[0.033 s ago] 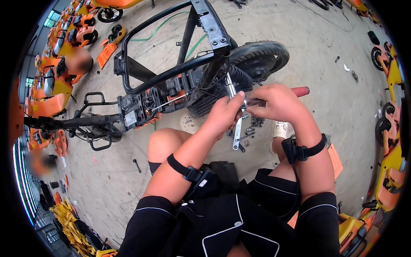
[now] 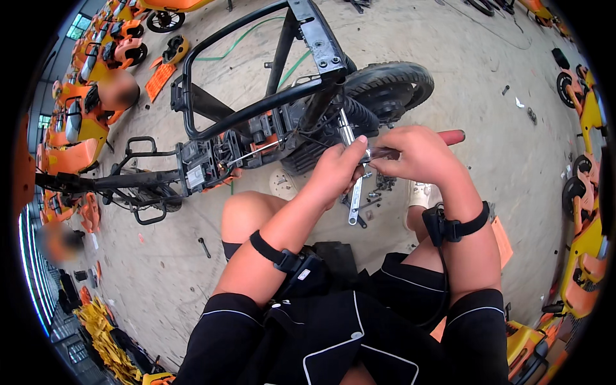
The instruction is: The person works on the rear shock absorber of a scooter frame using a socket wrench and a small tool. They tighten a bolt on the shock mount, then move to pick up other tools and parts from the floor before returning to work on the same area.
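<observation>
While our left hand (image 2: 337, 168) pinches lower end of silver socket bar (image 2: 347, 135), right hand (image 2: 414, 153) curls fingers around red-ended handle (image 2: 453, 136). Bar reaches in near rear shock (image 2: 360, 114); we can't tell if seated. Frame (image 2: 256, 110) bare, rear wheel (image 2: 414, 80) on. Loose bolts (image 2: 385, 181) on floor; shock crowds bar.
</observation>
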Demonstrator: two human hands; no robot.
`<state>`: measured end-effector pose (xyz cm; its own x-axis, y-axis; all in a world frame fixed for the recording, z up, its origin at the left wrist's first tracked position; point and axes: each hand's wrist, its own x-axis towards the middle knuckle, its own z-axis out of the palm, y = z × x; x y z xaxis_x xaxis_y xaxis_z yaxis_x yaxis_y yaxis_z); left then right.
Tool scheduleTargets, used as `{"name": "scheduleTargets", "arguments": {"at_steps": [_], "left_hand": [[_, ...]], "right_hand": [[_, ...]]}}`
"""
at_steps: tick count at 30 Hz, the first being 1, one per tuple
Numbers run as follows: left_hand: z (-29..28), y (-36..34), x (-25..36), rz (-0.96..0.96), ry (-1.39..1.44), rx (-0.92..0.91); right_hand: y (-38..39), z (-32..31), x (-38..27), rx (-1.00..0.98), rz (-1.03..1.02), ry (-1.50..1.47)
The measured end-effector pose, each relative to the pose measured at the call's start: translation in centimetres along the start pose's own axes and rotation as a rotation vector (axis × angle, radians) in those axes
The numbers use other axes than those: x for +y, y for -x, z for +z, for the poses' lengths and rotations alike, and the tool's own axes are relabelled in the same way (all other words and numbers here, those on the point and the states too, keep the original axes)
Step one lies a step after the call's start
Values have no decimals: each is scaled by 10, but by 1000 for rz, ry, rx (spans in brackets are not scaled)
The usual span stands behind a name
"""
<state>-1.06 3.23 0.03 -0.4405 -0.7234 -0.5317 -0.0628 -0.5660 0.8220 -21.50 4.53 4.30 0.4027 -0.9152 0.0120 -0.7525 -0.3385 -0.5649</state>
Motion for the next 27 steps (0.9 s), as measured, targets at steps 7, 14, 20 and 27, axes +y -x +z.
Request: {"name": "scheduleTargets", "arguments": {"at_steps": [7,14,20,27], "left_hand": [[3,1,1,-29,41,21],[5,2,3,-26,84,9],[3,1,2,-40,73,18],[3,1,3,-39,31,30]], "right_hand": [[0,-6,-6,22,21,0],[-2,-6,-2,-13,47,-22],[-5,-5,-1,-56,73,16],[-7,-5,1,-93,65,-20]]}}
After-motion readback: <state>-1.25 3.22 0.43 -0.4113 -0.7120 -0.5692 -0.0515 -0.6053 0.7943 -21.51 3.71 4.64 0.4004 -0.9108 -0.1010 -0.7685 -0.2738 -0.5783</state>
